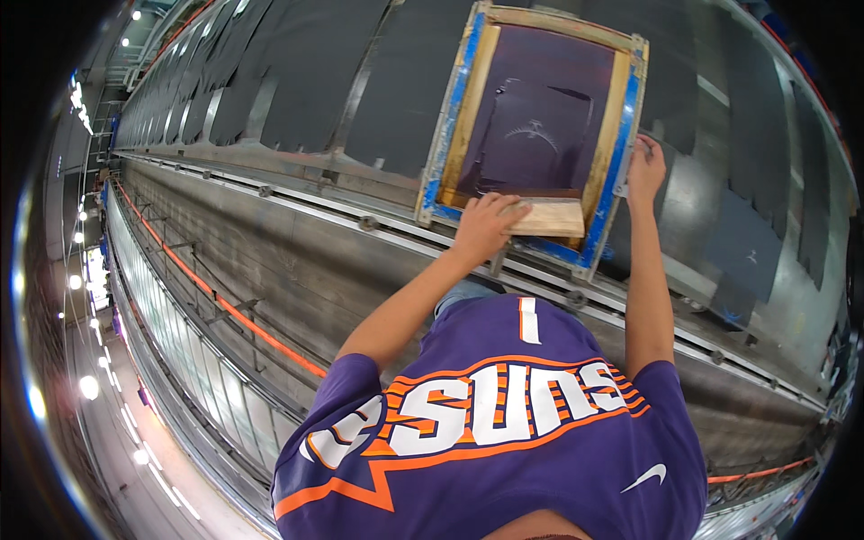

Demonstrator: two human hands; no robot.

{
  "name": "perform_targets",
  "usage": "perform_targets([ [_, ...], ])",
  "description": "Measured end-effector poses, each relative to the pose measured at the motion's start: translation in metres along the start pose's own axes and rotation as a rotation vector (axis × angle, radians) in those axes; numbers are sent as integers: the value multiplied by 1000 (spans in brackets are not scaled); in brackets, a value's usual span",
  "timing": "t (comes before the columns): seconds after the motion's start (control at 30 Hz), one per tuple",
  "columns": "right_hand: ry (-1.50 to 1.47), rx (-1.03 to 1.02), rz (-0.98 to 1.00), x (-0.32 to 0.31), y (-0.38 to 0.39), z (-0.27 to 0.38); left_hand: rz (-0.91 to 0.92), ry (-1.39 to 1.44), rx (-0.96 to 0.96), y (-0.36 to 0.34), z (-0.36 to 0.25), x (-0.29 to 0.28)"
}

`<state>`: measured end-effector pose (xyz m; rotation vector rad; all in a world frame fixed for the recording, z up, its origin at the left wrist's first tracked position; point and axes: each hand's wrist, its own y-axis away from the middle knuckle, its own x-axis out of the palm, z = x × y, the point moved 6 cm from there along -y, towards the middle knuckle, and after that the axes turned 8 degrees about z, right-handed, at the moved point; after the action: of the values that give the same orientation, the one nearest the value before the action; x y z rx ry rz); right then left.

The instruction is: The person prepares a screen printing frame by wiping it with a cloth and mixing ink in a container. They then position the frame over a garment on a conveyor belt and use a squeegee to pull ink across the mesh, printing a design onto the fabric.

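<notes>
A wooden-framed printing screen (560, 20) with blue tape along its sides lies on the long table in front of me. Its dark mesh (531, 166) shows a pale curved design. Across the near end of the screen rests a squeegee (551, 219) with a pale wooden handle. My left hand (486, 230) is closed around the left end of that handle. At the screen's right side, my right hand (646, 173) has its fingers curled against the outer edge, just above a small metal bracket (621, 186). The squeegee's blade is hidden under the handle.
Dark fabric pieces (391, 121) lie in a row along the table on both sides of the screen; one at right (749, 252) bears a small pale print. A metal rail (315, 205) with bolts runs along the near table edge. An orange rail (229, 310) stretches at left.
</notes>
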<state>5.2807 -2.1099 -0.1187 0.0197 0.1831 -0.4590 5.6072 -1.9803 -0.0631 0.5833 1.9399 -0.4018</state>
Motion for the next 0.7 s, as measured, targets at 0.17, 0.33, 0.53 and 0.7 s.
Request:
perform_targets([
  [0.17,-31,56,27,148,45,10,59,-64,45,51,138,-57],
  [0.33,69,84,1,205,61,21,118,128,-47,57,211,-109],
  [0.53,264,132,-4,235,70,28,519,279,-193,36,272,-116],
  [0.7,363,99,-16,238,67,25,928,376,-38,-18,313,-68],
])
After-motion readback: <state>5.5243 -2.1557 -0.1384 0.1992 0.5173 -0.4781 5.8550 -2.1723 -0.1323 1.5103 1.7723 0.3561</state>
